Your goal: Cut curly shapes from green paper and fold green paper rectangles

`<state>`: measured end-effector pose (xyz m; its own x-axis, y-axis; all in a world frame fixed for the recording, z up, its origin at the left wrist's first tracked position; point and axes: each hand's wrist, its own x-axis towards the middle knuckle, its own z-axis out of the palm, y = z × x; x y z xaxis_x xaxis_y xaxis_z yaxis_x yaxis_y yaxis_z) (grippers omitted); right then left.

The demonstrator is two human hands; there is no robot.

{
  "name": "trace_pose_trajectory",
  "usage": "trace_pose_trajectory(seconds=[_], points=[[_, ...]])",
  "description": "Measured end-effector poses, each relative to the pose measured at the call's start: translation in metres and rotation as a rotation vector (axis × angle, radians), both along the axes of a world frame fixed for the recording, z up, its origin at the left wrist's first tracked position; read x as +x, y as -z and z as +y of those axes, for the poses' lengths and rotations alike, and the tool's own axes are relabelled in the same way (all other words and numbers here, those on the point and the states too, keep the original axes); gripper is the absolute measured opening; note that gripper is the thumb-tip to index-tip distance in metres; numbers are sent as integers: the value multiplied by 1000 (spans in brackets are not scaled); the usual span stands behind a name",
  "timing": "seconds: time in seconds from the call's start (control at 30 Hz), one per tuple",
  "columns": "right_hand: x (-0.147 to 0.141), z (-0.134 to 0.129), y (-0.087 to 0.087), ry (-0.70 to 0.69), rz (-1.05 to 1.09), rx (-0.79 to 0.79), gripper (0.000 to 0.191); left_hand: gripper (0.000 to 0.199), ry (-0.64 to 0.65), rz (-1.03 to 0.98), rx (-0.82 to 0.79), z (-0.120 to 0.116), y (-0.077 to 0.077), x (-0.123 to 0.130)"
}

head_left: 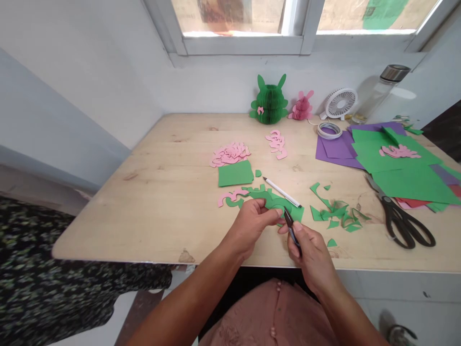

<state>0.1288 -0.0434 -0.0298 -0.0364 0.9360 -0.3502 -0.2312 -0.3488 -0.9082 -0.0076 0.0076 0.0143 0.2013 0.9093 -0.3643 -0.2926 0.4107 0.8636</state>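
Observation:
My left hand [254,223] pinches a green paper piece [277,204] with a curved edge, just above the table near its front edge. In my right hand [311,250] is a slim, dark, tapered hand tool [291,225], its tip touching or very close to the green piece. Its exact kind cannot be made out. Beneath and beside my left hand lie more green cut-outs and a wavy pink paper strip [232,195]. A white pen [282,191] with a dark tip rests behind the hands. A green paper rectangle [236,174] lies farther back.
Black-handled scissors [399,216] lie at right, by stacked green sheets [406,185] and purple paper [336,146]. Green scraps [336,211] are scattered nearby. Behind are a pink cut-out pile [230,154], tape roll [329,130], green paper rabbit [270,103], pink one [301,106], fan [340,103] and bottle [378,96].

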Motion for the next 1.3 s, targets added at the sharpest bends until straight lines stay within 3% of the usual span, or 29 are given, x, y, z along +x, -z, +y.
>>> trace_pose_trajectory(seconds=[0.63, 1.3], points=[[0, 0, -1, 10, 12, 0, 42, 21, 21, 6, 7, 1, 0, -2], [1, 1, -5, -18, -73, 25, 45, 14, 173, 61, 65, 10, -9, -11]])
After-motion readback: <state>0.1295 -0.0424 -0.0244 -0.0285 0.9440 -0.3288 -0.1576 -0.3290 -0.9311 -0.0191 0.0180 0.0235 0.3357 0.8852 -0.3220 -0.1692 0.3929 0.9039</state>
